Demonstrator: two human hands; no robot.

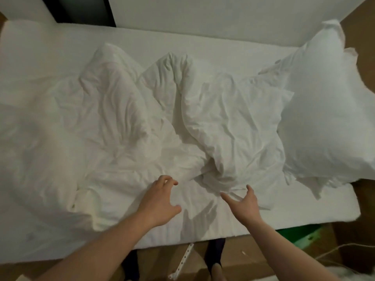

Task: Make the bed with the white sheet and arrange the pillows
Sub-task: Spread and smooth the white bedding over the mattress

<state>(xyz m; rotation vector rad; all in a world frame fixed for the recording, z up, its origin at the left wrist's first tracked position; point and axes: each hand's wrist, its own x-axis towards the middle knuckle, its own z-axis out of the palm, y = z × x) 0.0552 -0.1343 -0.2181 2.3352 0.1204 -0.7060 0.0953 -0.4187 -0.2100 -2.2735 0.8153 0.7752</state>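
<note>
Both hands open just above crumpled sheet, L hand, R hand.

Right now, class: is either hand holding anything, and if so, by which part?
Nothing is held. The left hand and right hand reach, fingers spread, toward the crumpled white sheet.

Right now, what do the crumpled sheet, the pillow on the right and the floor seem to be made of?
Sheet: thin woven cloth, likely cotton, matte; it holds sharp creases and soft folds.
Pillow: white fabric cover over soft filling; puffy, with a loose ruffled edge.
Floor: brown and smooth, perhaps wood or laminate; too dim to tell.
</note>
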